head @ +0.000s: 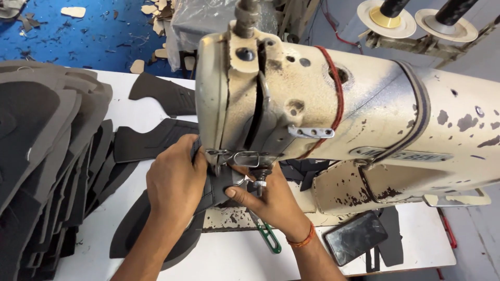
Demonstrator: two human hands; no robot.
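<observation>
Feeding a dark shoe-upper piece (156, 229) under the head of the worn cream sewing machine (323, 104), left hand (174, 182) pressing flat on it, right hand (265, 200) pinching its edge just beside the needle. Stitching looks mid-run, probably, since the needle area is hidden; most of the piece hangs out in front of the machine. Its long axis runs from the needle diagonally toward the lower left, the rounded end pointing away from the machine.

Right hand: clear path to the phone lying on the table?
Probably yes. The right hand is pinching the dark piece at the needle; the phone lies face up beside that wrist, with only bare table between.
</observation>
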